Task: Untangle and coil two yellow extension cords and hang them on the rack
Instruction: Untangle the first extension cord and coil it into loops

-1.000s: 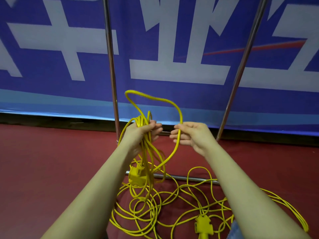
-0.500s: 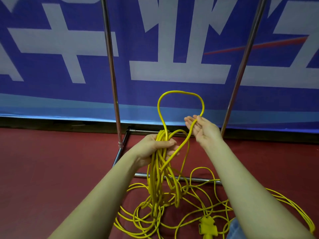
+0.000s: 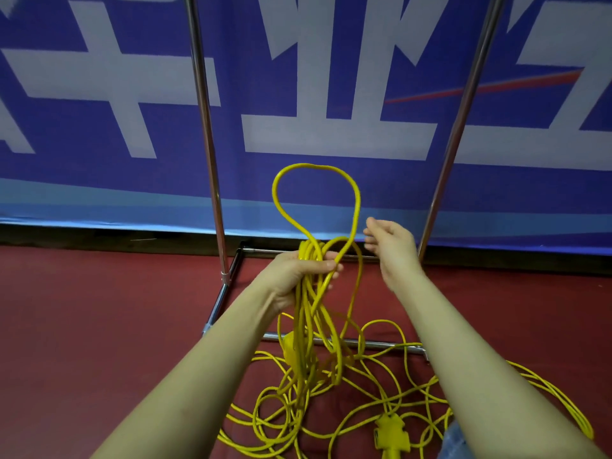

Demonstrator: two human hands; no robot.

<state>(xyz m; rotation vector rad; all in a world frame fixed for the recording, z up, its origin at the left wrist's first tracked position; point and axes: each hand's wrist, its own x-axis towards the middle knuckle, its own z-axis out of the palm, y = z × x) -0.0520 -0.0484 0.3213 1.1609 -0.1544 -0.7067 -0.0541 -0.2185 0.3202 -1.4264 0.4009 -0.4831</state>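
My left hand [image 3: 299,274] grips a bundle of yellow extension cord [image 3: 311,313] loops that hang down toward the floor. One loop [image 3: 314,170] stands up above that hand. To the right of this loop hovers my right hand [image 3: 389,243], its fingers loosely curled and holding nothing. More yellow cord [image 3: 381,392] lies tangled on the red floor below, with a yellow socket head [image 3: 389,432] near the bottom edge. The metal rack [image 3: 207,160] stands right behind the cords, its two uprights and base bars in view.
A blue banner with white characters [image 3: 331,94] hangs behind the rack. Red carpet floor [image 3: 99,326] spreads left and right. The rack's base bar [image 3: 381,342] crosses the floor under the hanging loops. Its right upright [image 3: 463,111] leans close to my right hand.
My right hand brought a loop over to the left hand and let go of it; it now hovers free. The left hand lowered a little with the bundle.
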